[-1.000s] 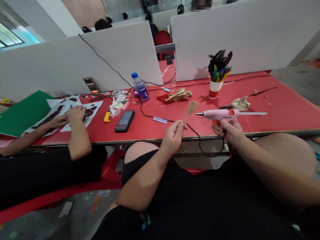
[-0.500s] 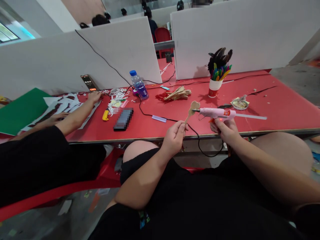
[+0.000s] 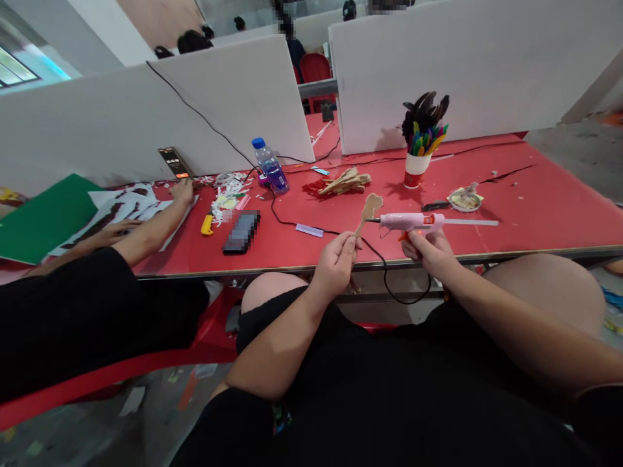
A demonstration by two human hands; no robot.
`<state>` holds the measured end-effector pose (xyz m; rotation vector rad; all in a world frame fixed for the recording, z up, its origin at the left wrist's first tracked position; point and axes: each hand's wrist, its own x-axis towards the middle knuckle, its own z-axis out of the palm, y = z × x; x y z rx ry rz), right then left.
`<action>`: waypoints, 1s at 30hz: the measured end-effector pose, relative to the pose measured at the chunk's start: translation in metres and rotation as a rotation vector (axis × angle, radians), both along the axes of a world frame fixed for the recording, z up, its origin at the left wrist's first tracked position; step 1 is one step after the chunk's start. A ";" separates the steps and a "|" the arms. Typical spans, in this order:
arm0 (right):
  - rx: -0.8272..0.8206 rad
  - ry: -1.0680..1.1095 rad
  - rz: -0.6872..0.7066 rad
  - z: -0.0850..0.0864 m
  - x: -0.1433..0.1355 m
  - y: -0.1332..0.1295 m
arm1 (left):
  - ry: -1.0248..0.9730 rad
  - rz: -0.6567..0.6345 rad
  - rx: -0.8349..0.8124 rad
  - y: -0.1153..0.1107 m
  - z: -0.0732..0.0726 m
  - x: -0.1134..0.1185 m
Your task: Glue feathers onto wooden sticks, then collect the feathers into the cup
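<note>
Between the thumb and fingers of my left hand (image 3: 337,261) is the stem of a flat tan cutout on a stick (image 3: 372,205), held upright with its wavy-edged head at the top. My right hand (image 3: 431,250) is wrapped round the grip of a pink hot glue gun (image 3: 406,222), which points left. Its metal nozzle lies close against the lower part of the cutout; I cannot tell if they touch. A pale glue stick (image 3: 471,222) juts from the gun's back end. The gun's black cord (image 3: 389,285) loops below the table edge.
Beyond my hands lie a bundle of tan sticks (image 3: 344,183), a feather-filled paper cup (image 3: 416,172) and a small dish (image 3: 464,199). To the left are a bottle (image 3: 272,170), a phone (image 3: 242,232), a yellow cutter (image 3: 207,224) and a co-worker's arms (image 3: 156,227) over patterned paper.
The glue gun and my right hand have shifted left, its nozzle moving from the cutout's head towards its lower part. My left hand has moved slightly left with the cutout.
</note>
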<state>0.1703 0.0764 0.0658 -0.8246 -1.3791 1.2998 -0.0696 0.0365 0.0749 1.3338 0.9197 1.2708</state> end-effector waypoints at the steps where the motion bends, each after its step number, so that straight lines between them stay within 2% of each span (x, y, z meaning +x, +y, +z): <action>1: -0.012 -0.032 0.011 0.001 0.001 -0.001 | -0.012 0.010 -0.002 0.003 0.002 -0.001; 3: -0.059 -0.039 0.051 0.004 0.004 -0.002 | -0.025 0.041 -0.010 0.010 0.007 -0.004; 6: -0.137 0.102 0.071 0.008 0.016 -0.007 | 0.005 0.077 -0.010 0.016 0.011 -0.012; 11: -0.196 0.126 -0.041 0.008 0.046 -0.012 | 0.133 0.051 0.012 0.007 0.007 -0.016; 14: -0.182 0.104 -0.069 0.003 0.052 -0.014 | 0.206 0.013 0.011 0.000 0.008 -0.010; 19: -0.084 0.129 -0.005 0.004 0.036 -0.021 | 0.302 -0.005 0.023 -0.005 0.011 -0.002; 23: -0.086 0.130 -0.064 0.007 0.021 -0.023 | 0.323 0.005 0.031 -0.005 0.010 -0.001; 30: 0.008 0.113 -0.129 0.002 0.015 -0.026 | 0.289 -0.019 0.033 -0.007 0.005 0.002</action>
